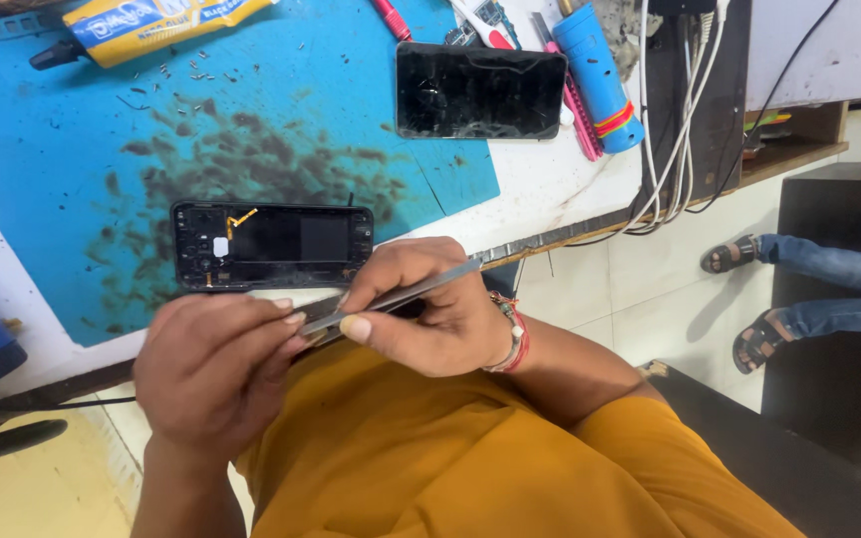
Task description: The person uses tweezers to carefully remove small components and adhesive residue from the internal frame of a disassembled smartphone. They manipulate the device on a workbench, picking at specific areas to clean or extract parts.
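My right hand (421, 314) grips a pair of metal tweezers (406, 291) between thumb and fingers, held over the table's front edge. My left hand (213, 369) pinches the tweezers' tip end with its fingertips; whether a small part sits there I cannot tell. Just beyond both hands an opened black phone (271, 244), back cover off and insides showing, lies on the stained blue work mat (72, 149).
A second phone (478, 92) with a dark screen lies at the mat's far right corner, beside a blue cylinder (600, 80). A yellow glue tube (142, 25) lies far left. White cables (672, 149) hang off the table. Another person's sandalled feet (749, 299) are on the floor at right.
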